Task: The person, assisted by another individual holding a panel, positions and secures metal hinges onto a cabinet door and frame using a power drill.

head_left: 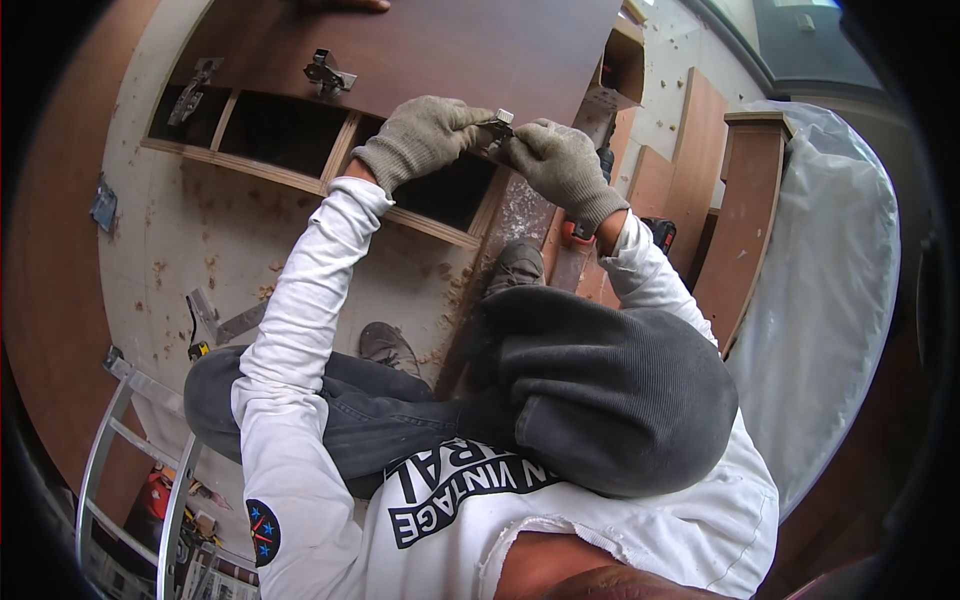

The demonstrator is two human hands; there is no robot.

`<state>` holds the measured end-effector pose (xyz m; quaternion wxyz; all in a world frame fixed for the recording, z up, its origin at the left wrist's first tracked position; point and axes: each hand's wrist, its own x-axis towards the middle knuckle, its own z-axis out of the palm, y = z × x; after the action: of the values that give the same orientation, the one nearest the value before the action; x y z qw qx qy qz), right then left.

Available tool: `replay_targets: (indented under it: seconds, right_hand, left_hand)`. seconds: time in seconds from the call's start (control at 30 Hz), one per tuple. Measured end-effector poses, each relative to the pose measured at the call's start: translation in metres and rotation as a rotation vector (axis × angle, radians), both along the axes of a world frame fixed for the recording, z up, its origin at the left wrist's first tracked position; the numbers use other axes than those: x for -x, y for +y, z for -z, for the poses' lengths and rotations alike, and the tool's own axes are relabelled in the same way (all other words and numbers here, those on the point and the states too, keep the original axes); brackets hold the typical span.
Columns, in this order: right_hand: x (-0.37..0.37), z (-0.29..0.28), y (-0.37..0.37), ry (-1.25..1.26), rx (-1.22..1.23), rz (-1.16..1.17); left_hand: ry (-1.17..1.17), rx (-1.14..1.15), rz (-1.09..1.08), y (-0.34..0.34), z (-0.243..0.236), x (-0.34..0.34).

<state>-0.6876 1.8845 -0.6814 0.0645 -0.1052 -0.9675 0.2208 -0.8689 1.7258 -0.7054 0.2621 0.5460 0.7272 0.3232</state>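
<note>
Head view: left hand (420, 135) and right hand (560, 165), both in grey knit gloves, meet at a small metal hinge (500, 122), both pinching it, fingers clenched on it. Hinge sits at the lower edge of a dark brown board (450, 45), which lies over an open plywood frame (290, 175) with dark compartments. Two more metal hinges on the board: one (328, 72) left of the hands, another (195, 88) further left by the frame corner. Floor (200, 240) pale, dusty, scattered with wood chips and sawdust. Metal square (225, 320) lies on the floor near the left knee, small yellow-black tool (198, 350) just beside it. Grey shoes (515, 265) under the hands. Orange-black power tool (660, 232) by the right wrist, partly hidden. Brown panels (740, 220) lean at right, clear plastic sheet (830, 280) beyond them. Aluminium ladder (130, 450) lower left, colourful packages (190, 520) behind it, too blurred to tell further.
</note>
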Motion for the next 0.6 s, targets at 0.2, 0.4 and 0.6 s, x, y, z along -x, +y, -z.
replay_targets:
  seconds: [0.2, 0.4, 0.6]
  right_hand:
    - [0.005, -0.016, 0.005, -0.094, -0.031, -0.041]
    - [0.005, -0.01, 0.004, -0.064, 0.009, -0.024]
    - [0.002, -0.001, 0.002, -0.063, 0.012, -0.062]
  left_hand:
    - [0.263, 0.081, 0.161, 0.016, -0.022, 0.011]
    - [0.384, 0.02, 0.248, 0.011, -0.015, 0.015]
    - [0.236, -0.016, 0.371, 0.022, -0.012, 0.027]
